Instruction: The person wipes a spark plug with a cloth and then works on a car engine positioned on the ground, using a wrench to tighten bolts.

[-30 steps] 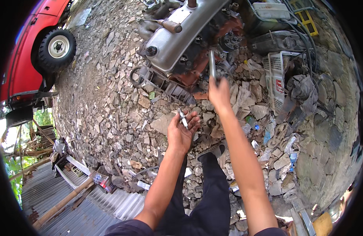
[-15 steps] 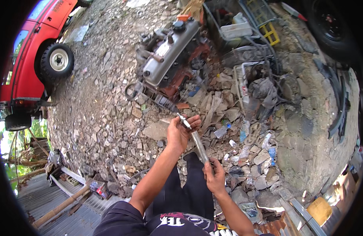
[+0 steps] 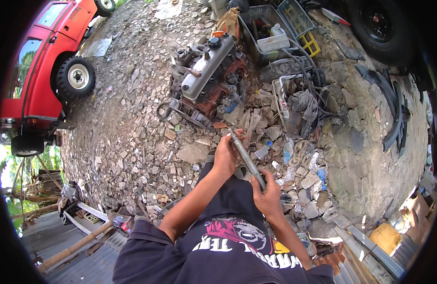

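Observation:
A grey metal tube (image 3: 247, 160), like a tubular spark plug wrench, slants between my hands in front of my body. My left hand (image 3: 225, 155) closes around its far end, with fingers behind the metal. From that end pokes a narrower tip (image 3: 231, 133), apparently the threaded end of a spark plug; the rest of it is hidden. My right hand (image 3: 267, 193) grips the near end of the tube, thumb along its side. Beyond my hands an engine (image 3: 206, 71) with a silver valve cover rests on the stony ground.
A dark plastic crate (image 3: 256, 49) with parts and a white container stands right of the engine. Nearer are cables, rags and a light crate (image 3: 281, 102). A red vehicle (image 3: 36, 71) is at far left, a loose tyre (image 3: 377, 28) at far right. Stones and litter cover the ground.
The spark plug, seen apart from the tube at my left fingers before, now seems to sit inside the tube's far end. Both hands have shifted slightly right, and the view has tilted.

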Demonstrator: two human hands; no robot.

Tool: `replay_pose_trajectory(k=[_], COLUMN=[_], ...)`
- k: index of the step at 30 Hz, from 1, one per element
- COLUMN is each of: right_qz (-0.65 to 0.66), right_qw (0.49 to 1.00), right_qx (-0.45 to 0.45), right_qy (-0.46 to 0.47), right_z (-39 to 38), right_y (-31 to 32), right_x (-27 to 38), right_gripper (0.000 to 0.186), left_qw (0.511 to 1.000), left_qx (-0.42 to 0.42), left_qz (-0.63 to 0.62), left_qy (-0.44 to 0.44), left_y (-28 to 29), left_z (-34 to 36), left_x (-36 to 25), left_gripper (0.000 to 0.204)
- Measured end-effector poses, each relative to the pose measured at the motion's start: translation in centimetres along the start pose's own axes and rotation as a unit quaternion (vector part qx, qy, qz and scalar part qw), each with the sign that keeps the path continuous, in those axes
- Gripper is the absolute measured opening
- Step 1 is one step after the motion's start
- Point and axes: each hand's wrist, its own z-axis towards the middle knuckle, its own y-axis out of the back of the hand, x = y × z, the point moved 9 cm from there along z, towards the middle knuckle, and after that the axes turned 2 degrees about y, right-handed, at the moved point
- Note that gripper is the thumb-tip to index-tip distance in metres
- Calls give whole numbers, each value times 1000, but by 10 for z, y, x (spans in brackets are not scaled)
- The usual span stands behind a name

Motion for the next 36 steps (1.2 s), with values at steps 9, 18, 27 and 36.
replay_pose_trajectory(k=[9, 18, 27, 36], right_qz=[459, 293, 490, 603], right_qw=[840, 921, 828, 708], right_qx=[130, 211, 172, 96], right_qy=[-259, -144, -209, -354], right_z=[-34, 7, 63, 149], right_y=[-46, -31, -135, -288], right_x=[-26, 24, 35, 3], right_gripper=[30, 30, 34, 24], left_qw=[992, 988, 993, 994], left_qx=[79, 57, -105, -75], left_qz=[-96, -137, -25, 16], left_qy=[-16, -54, 42, 83], left_y=[-19, 8, 117, 169], left_z=[-42, -4, 50, 103], left_x=[-21, -56, -124, -181], left_gripper=[27, 29, 26, 27])
